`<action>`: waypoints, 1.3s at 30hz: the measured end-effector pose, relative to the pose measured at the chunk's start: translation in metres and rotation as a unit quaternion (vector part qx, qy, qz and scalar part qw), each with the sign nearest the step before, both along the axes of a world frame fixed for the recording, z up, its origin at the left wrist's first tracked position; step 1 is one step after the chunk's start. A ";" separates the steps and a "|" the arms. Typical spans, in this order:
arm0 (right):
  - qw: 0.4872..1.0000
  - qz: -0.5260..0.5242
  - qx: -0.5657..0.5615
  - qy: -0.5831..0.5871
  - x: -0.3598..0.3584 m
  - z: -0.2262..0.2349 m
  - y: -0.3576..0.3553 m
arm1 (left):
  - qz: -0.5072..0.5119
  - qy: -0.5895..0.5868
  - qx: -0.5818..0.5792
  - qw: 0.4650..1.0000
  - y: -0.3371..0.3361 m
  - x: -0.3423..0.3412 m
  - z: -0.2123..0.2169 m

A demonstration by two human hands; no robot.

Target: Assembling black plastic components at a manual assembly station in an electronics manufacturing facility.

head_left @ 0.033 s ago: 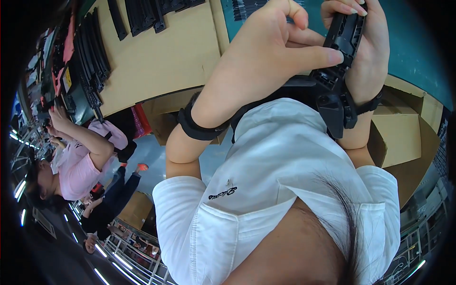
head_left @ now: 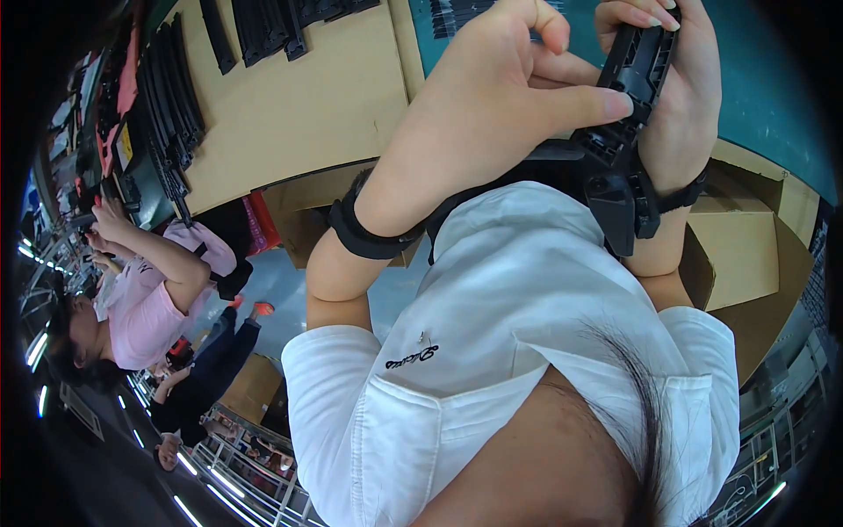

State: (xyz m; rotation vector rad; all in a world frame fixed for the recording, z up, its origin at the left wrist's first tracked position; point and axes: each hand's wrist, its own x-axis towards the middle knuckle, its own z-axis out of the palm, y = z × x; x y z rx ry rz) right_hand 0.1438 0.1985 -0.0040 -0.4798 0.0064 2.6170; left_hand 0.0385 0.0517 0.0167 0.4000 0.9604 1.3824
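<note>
L hand (head_left: 514,83) comes in from pic left, forearm slanting up toward upper R, wrist bent, back of hand & thumb side to cam; thumb straight out to the R, tip pressed flat on the lower part of a long blk plastic part (head_left: 644,66). L index bent in a loose hook, clear of the part; other L fingers partly hidden behind the thumb, so can't tell if they grip too. R hand (head_left: 689,83) is at top R, forearm near vertical, palm side twd the part; R fingers wrapped over its upper end, i.e. grasping it, fingertips on the top face near the pic edge. Part is held up in front of the chest, btwn both hands, tilted: upper end leans R, lower end pts down-L twd the torso. Looks matte blk, narrow, w/ slotted/ribbed long edges, a smoother raised strip along the middle, & a busier cluster of small openings at the lower end. Just below it, by the R wrist, sits a blk angular block (head_left: 619,206); can't tell if joined to the part. Blk band (head_left: 373,224) on L wrist, another blk strap (head_left: 685,195) on R wrist. Bench (head_left: 307,114) at upper L carries long blk strips (head_left: 176,92); open cardboard box (head_left: 738,250) at R, below bench level. Co-worker in pink top (head_left: 154,321) far L.
</note>
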 end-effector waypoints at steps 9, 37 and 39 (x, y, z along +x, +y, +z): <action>0.998 0.007 -0.049 0.024 0.001 -0.003 0.004 | -0.028 0.006 0.021 0.999 0.007 -0.011 -0.004; 0.976 -0.138 0.143 -0.090 0.043 -0.036 0.042 | 0.070 0.793 0.215 0.566 -0.003 -0.048 -0.088; 0.975 -0.144 0.139 -0.096 0.042 -0.036 0.040 | 0.079 0.797 0.227 0.553 -0.004 -0.047 -0.087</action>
